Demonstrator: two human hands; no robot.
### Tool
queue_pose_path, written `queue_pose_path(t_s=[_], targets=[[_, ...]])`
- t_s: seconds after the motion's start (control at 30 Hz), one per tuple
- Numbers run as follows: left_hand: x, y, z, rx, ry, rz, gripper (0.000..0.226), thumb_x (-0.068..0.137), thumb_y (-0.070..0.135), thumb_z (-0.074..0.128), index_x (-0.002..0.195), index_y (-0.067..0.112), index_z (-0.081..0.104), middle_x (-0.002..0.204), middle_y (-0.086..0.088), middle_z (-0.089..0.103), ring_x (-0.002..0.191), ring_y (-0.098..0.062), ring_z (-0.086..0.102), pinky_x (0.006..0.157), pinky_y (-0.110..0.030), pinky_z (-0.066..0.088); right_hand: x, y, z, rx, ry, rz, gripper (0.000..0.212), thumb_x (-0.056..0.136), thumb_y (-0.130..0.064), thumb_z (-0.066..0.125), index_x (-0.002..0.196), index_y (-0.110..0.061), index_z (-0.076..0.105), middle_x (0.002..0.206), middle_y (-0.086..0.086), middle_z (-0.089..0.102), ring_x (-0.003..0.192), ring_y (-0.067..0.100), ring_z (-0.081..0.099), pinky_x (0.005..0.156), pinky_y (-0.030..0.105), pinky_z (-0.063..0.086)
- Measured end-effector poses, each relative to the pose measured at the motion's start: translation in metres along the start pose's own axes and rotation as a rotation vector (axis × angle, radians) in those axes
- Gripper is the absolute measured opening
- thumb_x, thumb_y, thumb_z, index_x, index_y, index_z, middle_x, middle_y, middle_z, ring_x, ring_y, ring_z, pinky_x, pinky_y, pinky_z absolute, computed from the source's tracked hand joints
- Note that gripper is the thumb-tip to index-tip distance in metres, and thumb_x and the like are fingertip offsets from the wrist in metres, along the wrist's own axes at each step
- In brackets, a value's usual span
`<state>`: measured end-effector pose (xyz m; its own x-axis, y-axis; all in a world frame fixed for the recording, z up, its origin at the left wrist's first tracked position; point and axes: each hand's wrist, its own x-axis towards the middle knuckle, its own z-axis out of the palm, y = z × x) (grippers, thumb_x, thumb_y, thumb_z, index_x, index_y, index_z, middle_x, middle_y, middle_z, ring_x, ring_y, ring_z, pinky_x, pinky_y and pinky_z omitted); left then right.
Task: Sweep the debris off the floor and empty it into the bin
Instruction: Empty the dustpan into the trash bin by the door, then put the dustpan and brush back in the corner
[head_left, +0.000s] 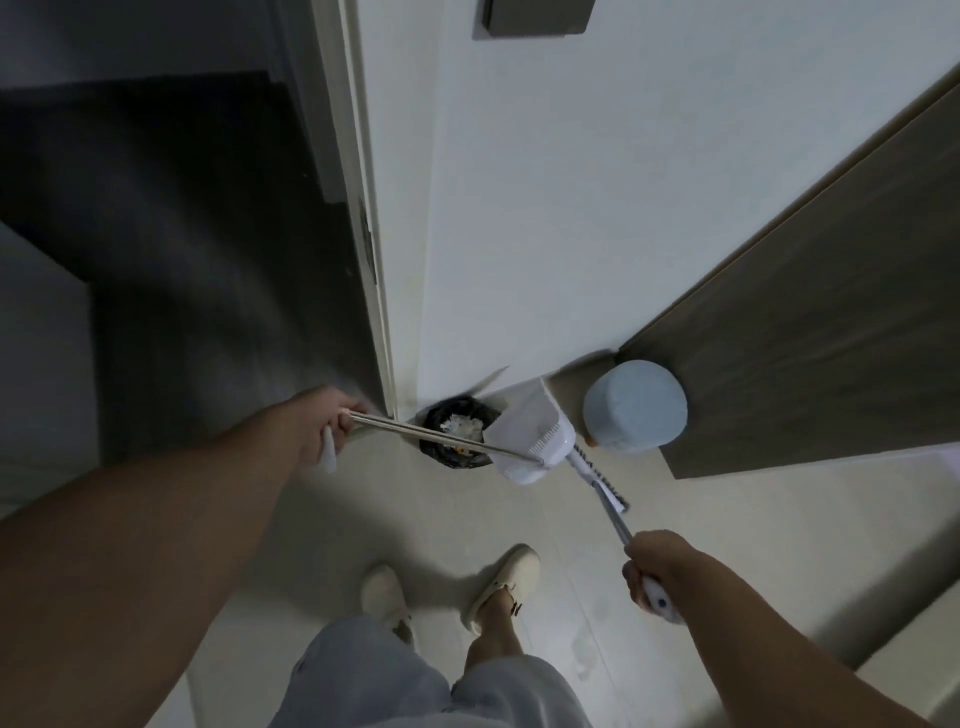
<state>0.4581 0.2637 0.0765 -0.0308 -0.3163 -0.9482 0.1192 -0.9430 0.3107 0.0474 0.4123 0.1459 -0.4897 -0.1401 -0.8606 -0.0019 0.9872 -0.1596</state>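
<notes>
**Dustpan tipped over the bin**

Left hand (324, 423) gripped the dustpan (530, 441) handle, pan tilted right above the black-lined bin (457, 434) with white debris (460, 426) inside. Right hand (657, 569) held the broom (605, 486), bristles beside the pan.

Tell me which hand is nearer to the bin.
Left. The left hand grips the dustpan handle just left of the bin; the right hand holds the broom handle farther off, lower right.

Dim, soft indoor light, dark doorway (171, 249) at left, mild motion blur, wide-angle bending at edges.
</notes>
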Motion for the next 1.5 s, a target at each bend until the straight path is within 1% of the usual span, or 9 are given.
queue_pose_path(t_s=[0.13,0.33,0.5,0.6,0.8,0.97,1.2,1.4,1.5], targets=[[0.000,-0.010,0.025,0.349,0.119,0.260,0.019,0.088,0.022,0.067,0.092,0.006,0.077,0.049,-0.001,0.045,0.040,-0.011,0.032,0.038,-0.016,0.022,0.005,0.005,-0.005,0.283,-0.150,0.063,0.014,0.095,-0.010,0.034,0.087,-0.011,0.045,0.050,0.005,0.045,0.031,0.011,0.039,0.036,0.016,0.039],[-0.001,-0.028,0.074,0.614,0.078,0.419,0.032,0.074,0.029,0.077,0.088,0.000,0.076,0.055,-0.007,0.050,0.040,-0.017,0.035,0.042,-0.020,0.025,-0.004,0.007,0.004,0.516,-0.255,0.087,0.012,0.093,-0.011,0.033,0.088,-0.013,0.043,0.052,0.001,0.045,0.039,0.011,0.036,0.040,0.018,0.039],[-0.014,-0.043,0.125,1.054,0.008,0.518,0.041,0.083,0.053,0.073,0.063,0.017,0.066,0.063,0.004,0.061,0.066,-0.019,0.059,0.057,-0.027,0.039,-0.017,0.004,-0.002,0.512,-0.261,0.060,0.012,0.085,-0.008,0.035,0.085,-0.008,0.047,0.061,0.006,0.051,0.046,0.016,0.047,0.047,0.022,0.037],[-0.022,-0.053,0.153,1.196,-0.040,0.490,0.067,0.083,0.083,0.048,0.068,0.022,0.073,0.079,0.004,0.069,0.075,-0.017,0.064,0.074,-0.030,0.050,-0.031,-0.005,-0.019,0.481,-0.272,0.019,0.013,0.083,-0.010,0.039,0.086,-0.008,0.051,0.066,0.007,0.054,0.049,0.017,0.050,0.047,0.022,0.038],[-0.015,-0.069,0.220,0.842,-0.157,0.249,0.083,0.095,0.073,0.024,0.080,0.010,0.075,0.074,-0.009,0.054,0.061,-0.021,0.045,0.068,-0.033,0.039,-0.052,-0.044,-0.064,0.182,-0.341,-0.158,0.035,0.075,-0.018,0.049,0.093,-0.013,0.079,0.061,0.006,0.050,0.048,0.018,0.043,0.047,0.020,0.027],[-0.036,-0.073,0.290,0.721,-0.257,0.235,0.050,0.106,0.043,0.031,0.092,0.005,0.060,0.076,-0.009,0.055,0.053,-0.015,0.040,0.046,-0.023,0.034,-0.058,-0.090,-0.099,-0.059,-0.451,-0.252,0.012,0.066,-0.020,0.049,0.070,-0.016,0.059,0.054,0.001,0.036,0.043,0.016,0.029,0.048,0.021,0.017],[-0.034,-0.072,0.375,0.769,-0.219,0.217,0.026,0.098,0.022,0.034,0.102,0.008,0.057,0.089,-0.012,0.064,0.054,-0.017,0.039,0.043,-0.024,0.032,-0.039,-0.133,-0.155,-0.305,-0.745,-0.363,0.012,0.071,-0.022,0.039,0.061,-0.018,0.046,0.058,0.001,0.019,0.055,0.016,0.009,0.056,0.030,0.005],[0.005,-0.065,0.417,0.812,-0.212,0.147,0.041,0.072,0.041,0.047,0.103,0.015,0.053,0.089,-0.010,0.046,0.072,-0.026,0.040,0.050,-0.031,0.027,-0.015,-0.150,-0.197,-0.428,-0.856,-0.427,0.016,0.074,-0.020,0.035,0.060,-0.018,0.044,0.061,0.001,0.012,0.053,0.014,0.008,0.056,0.032,0.003],[-0.010,-0.055,0.443,0.667,-0.139,0.153,0.037,0.083,0.040,0.053,0.099,0.007,0.060,0.093,-0.009,0.049,0.059,-0.021,0.045,0.047,-0.029,0.027,-0.007,-0.161,-0.208,-0.468,-0.872,-0.462,0.020,0.076,-0.020,0.033,0.059,-0.018,0.044,0.055,0.000,0.016,0.048,0.013,0.011,0.056,0.031,0.003]])
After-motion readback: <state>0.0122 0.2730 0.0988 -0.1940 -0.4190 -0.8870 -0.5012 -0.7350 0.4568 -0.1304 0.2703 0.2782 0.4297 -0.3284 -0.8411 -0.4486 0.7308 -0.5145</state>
